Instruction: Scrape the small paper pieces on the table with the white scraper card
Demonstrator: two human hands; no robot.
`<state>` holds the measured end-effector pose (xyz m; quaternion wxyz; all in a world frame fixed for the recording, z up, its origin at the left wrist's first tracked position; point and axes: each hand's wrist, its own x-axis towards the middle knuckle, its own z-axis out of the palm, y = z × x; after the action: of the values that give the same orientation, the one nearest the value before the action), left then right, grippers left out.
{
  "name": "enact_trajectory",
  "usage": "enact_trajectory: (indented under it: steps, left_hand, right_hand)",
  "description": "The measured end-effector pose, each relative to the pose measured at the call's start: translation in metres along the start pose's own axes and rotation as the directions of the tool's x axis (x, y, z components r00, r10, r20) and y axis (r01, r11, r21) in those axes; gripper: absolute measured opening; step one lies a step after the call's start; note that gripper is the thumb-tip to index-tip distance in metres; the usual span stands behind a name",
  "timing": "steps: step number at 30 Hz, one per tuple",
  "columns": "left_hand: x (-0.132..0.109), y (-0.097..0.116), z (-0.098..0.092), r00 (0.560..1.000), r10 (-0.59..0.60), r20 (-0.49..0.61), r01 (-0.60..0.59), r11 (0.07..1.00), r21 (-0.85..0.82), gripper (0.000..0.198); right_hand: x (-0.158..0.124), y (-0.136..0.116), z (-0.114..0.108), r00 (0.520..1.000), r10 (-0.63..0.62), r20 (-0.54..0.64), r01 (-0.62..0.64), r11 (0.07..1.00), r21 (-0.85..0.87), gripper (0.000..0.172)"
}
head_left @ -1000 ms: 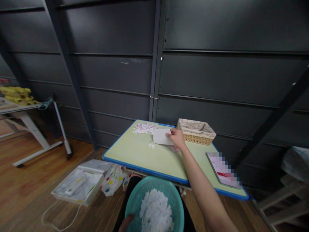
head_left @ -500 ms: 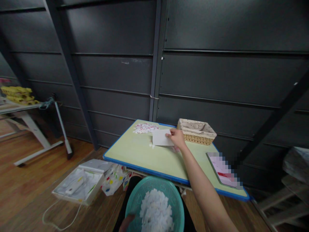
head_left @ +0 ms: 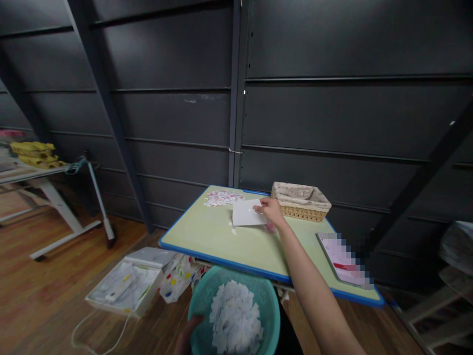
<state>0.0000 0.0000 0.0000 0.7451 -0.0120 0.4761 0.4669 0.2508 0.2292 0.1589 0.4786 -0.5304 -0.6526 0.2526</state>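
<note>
My right hand (head_left: 271, 211) reaches over the table and pinches a white card (head_left: 247, 213) by its right edge, holding it just over the tabletop. A few small white scraps (head_left: 233, 230) lie by the card's lower left corner. Something pinkish (head_left: 271, 228) shows beneath my wrist. Low in the view, a green plastic basket (head_left: 272, 301) sits at my lap, heaped with white paper bits (head_left: 236, 315). My left hand (head_left: 190, 333), blurred and partly cut off, grips the basket's left rim with a digit inside.
On the pale yellow, blue-edged table (head_left: 199, 236) lie a pile of coloured paper bits (head_left: 223, 197), a lined wicker basket (head_left: 301, 201) and a tablet-like flat thing (head_left: 342, 261). A white open box (head_left: 125, 291) with a cord stands on the floor at left, beside a dotted plastic bag (head_left: 177, 276).
The white card has tipped slightly, its lower edge a little lower. Loose scraps beside it have shifted. The green basket sits slightly higher and further left in view; the camera has tilted a bit.
</note>
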Motion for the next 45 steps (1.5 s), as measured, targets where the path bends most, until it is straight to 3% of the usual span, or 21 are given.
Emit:
enact_trajectory:
  steps: [4, 7, 12, 19, 24, 27, 31, 40, 45]
  left_hand:
    - [-0.002, 0.027, 0.009, 0.991, 0.103, -0.088, -0.1, 0.994, 0.04, 0.073]
    - [0.002, 0.039, 0.008, 0.984, 0.108, -0.141, -0.099, 0.993, 0.071, 0.065]
    - [0.0, 0.04, 0.007, 0.982, 0.19, -0.016, -0.188, 0.978, 0.093, 0.062]
    - [0.001, 0.042, 0.006, 0.953, 0.303, 0.019, -0.302, 0.94, 0.159, 0.069]
    - [-0.008, 0.047, 0.017, 0.916, 0.399, 0.039, -0.399, 0.897, 0.193, 0.068]
    - [-0.017, 0.048, 0.024, 0.92, 0.39, 0.046, -0.39, 0.898, 0.201, 0.065]
    - [-0.023, 0.046, 0.027, 0.915, 0.403, 0.023, -0.397, 0.89, 0.224, 0.06]
    - [-0.016, 0.047, 0.014, 0.946, 0.323, 0.029, -0.322, 0.925, 0.2, 0.045]
    - [-0.018, 0.048, 0.015, 0.939, 0.344, 0.023, -0.341, 0.914, 0.219, 0.03]
  right_hand:
    - [0.0, 0.0, 0.0, 1.0, 0.005, 0.0, -0.005, 1.0, -0.009, 0.022]
    - [-0.003, -0.002, 0.0, 0.999, 0.013, 0.044, -0.014, 1.0, 0.021, 0.02]
    - [-0.005, -0.005, 0.003, 1.0, 0.028, -0.004, -0.027, 0.989, 0.146, 0.025]
    - [0.002, 0.004, 0.014, 0.999, -0.033, -0.003, 0.033, 0.997, 0.076, 0.028]
    - [0.003, 0.01, 0.018, 0.997, -0.055, 0.054, 0.052, 0.997, 0.053, 0.021]
    - [0.002, 0.009, 0.018, 0.997, -0.054, 0.048, 0.048, 0.991, 0.128, 0.024]
    - [-0.002, 0.002, 0.014, 0.995, -0.063, 0.073, 0.061, 0.998, 0.027, 0.017]
    - [-0.002, -0.007, -0.014, 0.996, 0.037, 0.08, -0.039, 0.999, 0.026, 0.014]
    - [-0.008, -0.012, -0.007, 0.974, 0.048, 0.222, -0.07, 0.993, 0.091, 0.017]
